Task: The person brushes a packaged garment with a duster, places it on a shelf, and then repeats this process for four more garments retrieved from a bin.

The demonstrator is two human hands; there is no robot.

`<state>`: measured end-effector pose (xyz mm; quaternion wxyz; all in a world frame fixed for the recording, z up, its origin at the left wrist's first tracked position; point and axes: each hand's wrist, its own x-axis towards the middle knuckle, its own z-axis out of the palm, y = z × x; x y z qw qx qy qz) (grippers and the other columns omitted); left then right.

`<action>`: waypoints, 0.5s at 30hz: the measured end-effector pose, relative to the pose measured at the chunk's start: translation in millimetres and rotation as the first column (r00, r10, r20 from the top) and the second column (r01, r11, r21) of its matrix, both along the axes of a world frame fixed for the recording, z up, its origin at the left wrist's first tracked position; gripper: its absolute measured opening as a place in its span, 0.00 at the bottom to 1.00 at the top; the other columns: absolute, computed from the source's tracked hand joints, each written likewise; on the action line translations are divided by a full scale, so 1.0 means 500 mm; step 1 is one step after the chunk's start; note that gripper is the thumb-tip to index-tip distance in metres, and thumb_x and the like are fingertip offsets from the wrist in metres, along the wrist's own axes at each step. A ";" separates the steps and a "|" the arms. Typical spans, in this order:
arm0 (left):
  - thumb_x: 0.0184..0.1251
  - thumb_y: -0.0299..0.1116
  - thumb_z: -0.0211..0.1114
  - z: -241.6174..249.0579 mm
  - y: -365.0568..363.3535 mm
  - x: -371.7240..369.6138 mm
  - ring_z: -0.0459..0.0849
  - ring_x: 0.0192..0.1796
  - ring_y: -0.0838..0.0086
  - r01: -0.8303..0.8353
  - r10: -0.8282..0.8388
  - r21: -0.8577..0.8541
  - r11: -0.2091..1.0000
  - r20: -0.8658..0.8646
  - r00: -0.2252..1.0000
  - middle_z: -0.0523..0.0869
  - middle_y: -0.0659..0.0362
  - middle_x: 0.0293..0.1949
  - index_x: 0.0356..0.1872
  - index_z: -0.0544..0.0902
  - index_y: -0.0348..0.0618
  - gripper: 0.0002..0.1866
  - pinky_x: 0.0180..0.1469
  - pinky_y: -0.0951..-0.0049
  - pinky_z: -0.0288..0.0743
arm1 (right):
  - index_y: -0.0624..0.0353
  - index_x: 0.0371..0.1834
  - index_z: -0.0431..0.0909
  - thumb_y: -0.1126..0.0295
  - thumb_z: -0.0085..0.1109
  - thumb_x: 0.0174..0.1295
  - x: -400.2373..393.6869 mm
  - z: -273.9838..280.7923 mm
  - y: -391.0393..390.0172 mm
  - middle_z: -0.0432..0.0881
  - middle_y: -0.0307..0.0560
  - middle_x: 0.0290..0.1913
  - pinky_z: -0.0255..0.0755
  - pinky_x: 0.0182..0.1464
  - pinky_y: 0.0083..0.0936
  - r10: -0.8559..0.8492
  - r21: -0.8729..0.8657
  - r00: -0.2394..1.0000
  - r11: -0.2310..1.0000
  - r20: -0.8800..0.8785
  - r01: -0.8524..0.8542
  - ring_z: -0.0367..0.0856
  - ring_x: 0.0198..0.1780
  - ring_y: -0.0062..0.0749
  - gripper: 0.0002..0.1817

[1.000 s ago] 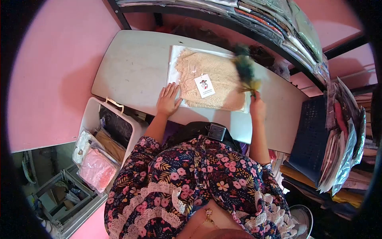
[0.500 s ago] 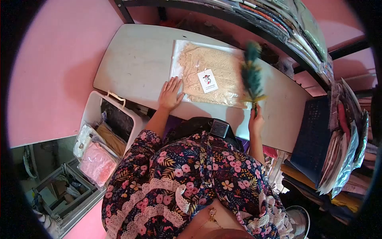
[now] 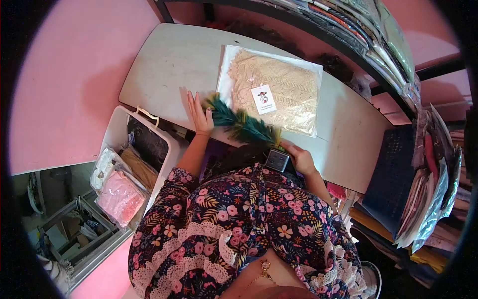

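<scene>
In my right hand (image 3: 300, 159), fingers wrapped round its handle, is a green feather duster (image 3: 244, 124) with yellowish tufts. Its head slants up and left along the near edge of the package, and its tip comes close to my left hand (image 3: 200, 115). That hand is raised with fingers stretched out and holds nothing. On the table lies a clear plastic package (image 3: 279, 89) with a beige knitted garment inside. A white tag (image 3: 263, 98) with a small figure in a hat rests on its middle.
The pale table (image 3: 164, 65) curves in front of me. At left stands a white bin (image 3: 172, 149) with bagged clothes, including a pink bundle (image 3: 122, 197). A dark shelf (image 3: 279, 20) carries packed garments behind. Stacked clothes (image 3: 393, 164) stand at right.
The duster has swung from the package's right side to its near left, with my right hand moving left and nearer to me. My left hand has lifted off the package's edge.
</scene>
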<state>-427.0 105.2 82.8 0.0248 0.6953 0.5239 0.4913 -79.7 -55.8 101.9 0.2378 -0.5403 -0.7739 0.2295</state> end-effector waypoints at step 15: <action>0.60 0.44 0.56 0.021 -0.004 0.051 0.42 0.74 0.47 0.194 -0.222 -0.151 0.969 -0.202 0.954 0.45 0.39 0.71 0.69 0.54 0.39 0.38 0.71 0.48 0.35 | 0.46 0.56 0.73 0.68 0.56 0.58 -0.010 0.016 0.084 0.82 0.54 0.38 0.76 0.38 0.41 -0.417 0.065 0.904 0.904 -0.094 0.424 0.81 0.36 0.51 0.20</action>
